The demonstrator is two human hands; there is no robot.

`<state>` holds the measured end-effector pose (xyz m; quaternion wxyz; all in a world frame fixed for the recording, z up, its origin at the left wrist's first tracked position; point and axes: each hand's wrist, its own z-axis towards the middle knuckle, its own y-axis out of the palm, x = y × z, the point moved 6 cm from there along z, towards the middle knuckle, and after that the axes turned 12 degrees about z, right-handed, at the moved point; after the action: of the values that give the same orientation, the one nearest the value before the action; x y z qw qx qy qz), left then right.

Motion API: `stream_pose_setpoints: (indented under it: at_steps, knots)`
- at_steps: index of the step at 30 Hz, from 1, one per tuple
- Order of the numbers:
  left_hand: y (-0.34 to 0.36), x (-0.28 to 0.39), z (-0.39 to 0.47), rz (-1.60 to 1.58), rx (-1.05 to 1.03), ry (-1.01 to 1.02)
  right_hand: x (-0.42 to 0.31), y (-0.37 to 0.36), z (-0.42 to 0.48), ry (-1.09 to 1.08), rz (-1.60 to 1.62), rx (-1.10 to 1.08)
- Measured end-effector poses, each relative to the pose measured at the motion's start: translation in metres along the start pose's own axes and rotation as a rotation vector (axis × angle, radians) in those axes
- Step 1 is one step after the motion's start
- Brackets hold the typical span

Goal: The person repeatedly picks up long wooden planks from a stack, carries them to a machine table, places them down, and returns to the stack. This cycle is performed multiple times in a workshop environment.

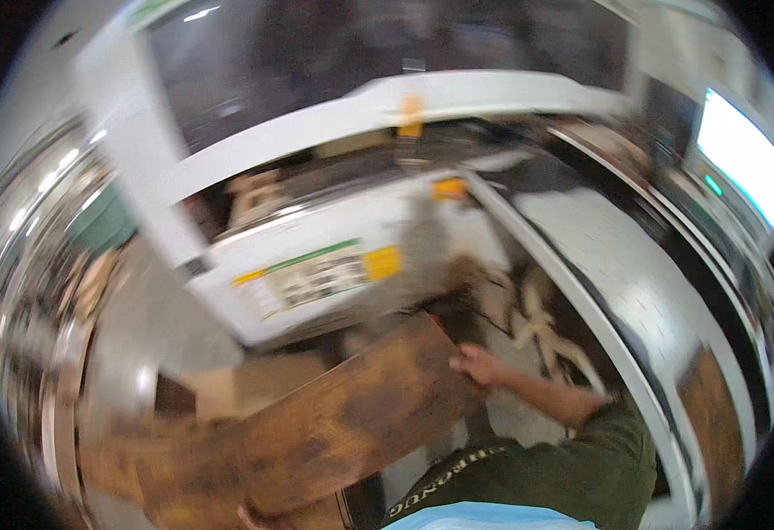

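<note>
A brown wood-grain board [360, 411] lies slantwise in front of me, blurred by motion. My right hand [483, 368] grips its far right end, fingers over the edge. At the bottom of the view my left hand [258, 519] is at the board's near edge, mostly hidden, and it looks to be holding that edge. Another brown wood-grain surface [162, 457] meets or overlaps the board on the left; I cannot tell if the two touch.
Ahead stands a white machine [321, 258] with a dark window [387, 59] and a label panel. On the right run a metal-edged table [599, 232], a wood-grain panel [712, 417] and a lit screen [741, 156]. Scraps [552, 331] lie on the floor.
</note>
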<state>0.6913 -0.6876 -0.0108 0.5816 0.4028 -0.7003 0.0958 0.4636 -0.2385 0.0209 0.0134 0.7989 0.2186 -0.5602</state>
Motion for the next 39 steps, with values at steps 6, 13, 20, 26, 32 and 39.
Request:
stream_pose_setpoints:
  at_steps: [6,13,20,26,32,39]
  knots:
    - [0.113,-0.049,0.046,0.097,-0.183,-0.161,-0.033,-0.208,-0.141,-0.221,-0.065,0.553]
    - [0.329,-0.178,0.033,0.141,-0.599,-0.520,0.038,-0.291,-0.412,-0.096,-0.094,1.343]
    - [0.570,-0.247,-0.003,0.138,-0.902,-0.657,0.132,-0.245,-0.512,-0.108,0.260,1.674]
    - [0.771,-0.278,-0.031,0.104,-1.071,-0.661,0.167,-0.283,-0.431,-0.366,0.750,1.728]
    - [0.908,-0.233,-0.041,0.763,-1.133,-0.126,0.222,-0.359,-0.314,-0.304,0.656,1.871]
    - [1.064,-0.295,0.091,1.145,-1.556,0.174,0.166,-0.452,-0.182,0.006,0.334,1.751]
